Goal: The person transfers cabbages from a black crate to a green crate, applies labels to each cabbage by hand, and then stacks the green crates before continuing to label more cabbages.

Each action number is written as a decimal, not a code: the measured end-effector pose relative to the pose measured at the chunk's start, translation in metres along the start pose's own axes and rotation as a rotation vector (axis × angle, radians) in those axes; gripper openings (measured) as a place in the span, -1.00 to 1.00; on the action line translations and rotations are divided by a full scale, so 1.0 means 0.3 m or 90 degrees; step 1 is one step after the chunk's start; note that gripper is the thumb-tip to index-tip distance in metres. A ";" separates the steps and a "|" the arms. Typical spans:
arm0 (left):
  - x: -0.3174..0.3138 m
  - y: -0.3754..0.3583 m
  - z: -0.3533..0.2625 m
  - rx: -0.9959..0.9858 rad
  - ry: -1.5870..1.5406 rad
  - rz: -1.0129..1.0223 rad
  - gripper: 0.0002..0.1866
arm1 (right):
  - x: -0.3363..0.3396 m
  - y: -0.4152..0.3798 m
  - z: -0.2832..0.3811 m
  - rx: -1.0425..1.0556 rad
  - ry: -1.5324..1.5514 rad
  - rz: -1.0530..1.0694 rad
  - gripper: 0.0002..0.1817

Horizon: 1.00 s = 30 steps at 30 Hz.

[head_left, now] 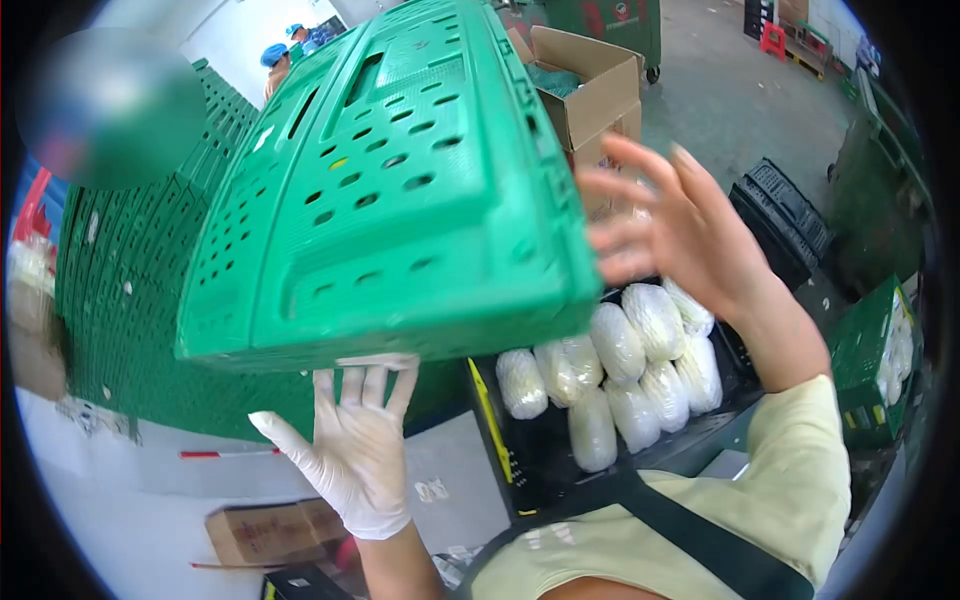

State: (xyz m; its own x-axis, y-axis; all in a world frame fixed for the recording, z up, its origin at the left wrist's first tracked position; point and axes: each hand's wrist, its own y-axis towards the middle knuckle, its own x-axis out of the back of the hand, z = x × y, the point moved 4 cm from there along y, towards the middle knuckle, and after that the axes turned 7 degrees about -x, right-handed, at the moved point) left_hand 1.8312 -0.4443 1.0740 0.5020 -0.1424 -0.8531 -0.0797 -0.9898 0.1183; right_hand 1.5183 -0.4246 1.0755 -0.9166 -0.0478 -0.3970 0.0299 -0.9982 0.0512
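A green perforated plastic crate [400, 230], folded flat, is tilted up in front of me. My left hand [365, 450], in a white glove, has its fingers under the crate's lower edge, with the thumb spread out to the side. My right hand [670, 220], bare and somewhat blurred, is at the crate's right edge with its fingers apart; whether they touch it I cannot tell. Below the crate, several white wrapped bundles [618, 342] lie in a black crate [540, 475] with a yellow strip along its side.
Stacked green crates [120, 290] rise at the left. An open cardboard box [600, 95] stands behind the crate. Black folded crates [780, 215], a green bin [880, 170] and a green crate of white bundles [865, 400] are at the right. People in blue caps [273, 55] are far back.
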 end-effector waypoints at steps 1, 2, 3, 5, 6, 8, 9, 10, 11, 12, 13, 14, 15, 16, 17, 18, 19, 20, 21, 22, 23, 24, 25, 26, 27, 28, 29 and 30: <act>-0.010 -0.012 0.011 0.005 -0.010 0.012 -0.06 | 0.046 0.074 -0.004 0.040 -0.060 -0.016 -0.04; -0.018 -0.022 0.000 0.014 -0.012 0.021 -0.04 | 0.071 0.152 -0.013 0.018 -0.045 -0.076 0.01; -0.029 -0.024 -0.010 0.020 -0.020 0.038 -0.03 | 0.086 0.247 0.004 0.004 -0.035 -0.135 0.07; 0.004 -0.016 -0.056 0.023 0.007 -0.039 -0.02 | 0.108 0.433 0.061 0.049 -0.074 -0.163 0.08; 0.025 -0.015 -0.061 0.027 0.019 -0.078 -0.01 | 0.159 0.499 0.089 0.035 -0.026 -0.166 0.03; 0.078 0.000 -0.034 0.004 0.098 -0.201 -0.19 | 0.255 0.640 0.163 0.014 0.066 -0.170 -0.08; 0.116 0.022 -0.017 -0.013 0.156 -0.214 -0.24 | 0.284 0.694 0.187 0.003 0.112 -0.171 -0.12; 0.152 0.039 -0.015 -0.035 0.215 -0.227 -0.30 | 0.288 0.731 0.193 -0.007 0.159 -0.167 -0.17; 0.175 0.050 -0.011 -0.038 0.186 -0.249 -0.35 | 0.295 0.746 0.208 0.013 0.191 -0.172 -0.12; 0.206 0.056 -0.013 -0.043 0.156 -0.275 -0.41 | 0.326 0.758 0.215 0.028 0.223 -0.175 -0.07; 0.249 0.074 -0.037 -0.043 0.142 -0.173 -0.40 | 0.382 0.814 0.215 0.058 0.306 -0.031 0.00; 0.254 0.074 -0.068 -0.053 0.156 -0.156 -0.40 | 0.569 0.917 0.166 -0.029 0.384 0.212 -0.15; 0.245 0.083 -0.107 -0.064 0.173 -0.154 -0.41 | 0.549 0.830 0.197 0.113 0.149 -0.214 -0.03; 0.250 0.082 -0.151 -0.074 0.193 -0.164 -0.42 | 0.455 0.728 0.215 0.133 0.203 -0.267 -0.23; 0.263 0.073 -0.189 -0.058 0.193 -0.160 -0.43 | 0.478 0.690 0.198 0.089 0.190 -0.308 -0.22; 0.291 0.075 -0.221 -0.037 0.192 -0.158 -0.45 | 0.578 0.705 0.169 0.025 0.186 -0.254 -0.20; 0.341 0.075 -0.258 -0.035 0.213 -0.189 -0.47 | 0.585 0.675 0.164 -0.007 0.164 -0.277 -0.24; 0.384 0.090 -0.296 -0.039 0.231 -0.204 -0.49 | 0.762 0.747 0.167 -0.087 0.128 0.328 -0.31; 0.415 0.105 -0.339 -0.038 0.260 -0.193 -0.48 | 0.655 0.632 0.141 -0.068 0.061 0.264 -0.37; 0.444 0.111 -0.382 -0.028 0.291 -0.179 -0.47 | 0.684 0.631 0.130 -0.125 0.001 0.238 -0.36; 0.470 0.122 -0.416 -0.012 0.323 -0.157 -0.46 | 0.696 0.607 0.104 -0.149 -0.025 0.194 -0.35; 0.485 0.134 -0.442 -0.015 0.339 -0.176 -0.46 | 0.669 0.571 0.077 -0.175 -0.050 0.150 -0.35; 0.509 0.141 -0.473 -0.018 0.350 -0.191 -0.45 | 0.626 0.516 0.046 -0.174 -0.048 0.093 -0.34; 0.533 0.156 -0.500 -0.021 0.360 -0.204 -0.45 | 0.560 0.454 0.023 -0.169 -0.047 0.036 -0.34; 0.577 0.162 -0.522 -0.007 0.348 -0.217 -0.42 | 0.516 0.402 0.016 -0.146 -0.054 -0.007 -0.36; 0.619 0.147 -0.539 -0.001 0.345 -0.220 -0.39 | 0.483 0.343 0.004 -0.125 -0.060 -0.052 -0.37; 0.660 0.136 -0.554 0.009 0.345 -0.220 -0.37 | 0.454 0.274 -0.014 -0.103 -0.061 -0.103 -0.38; 0.699 0.135 -0.567 0.022 0.348 -0.217 -0.34 | 0.415 0.203 -0.025 -0.108 -0.073 -0.109 -0.38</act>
State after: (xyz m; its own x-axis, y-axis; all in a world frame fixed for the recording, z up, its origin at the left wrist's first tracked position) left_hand 2.0796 -0.5157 0.9863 0.8695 0.1867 -0.4573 0.1379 -0.9808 -0.1382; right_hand 1.4089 -0.4915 1.0222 -0.9530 0.1169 -0.2796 -0.0722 -0.9836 -0.1653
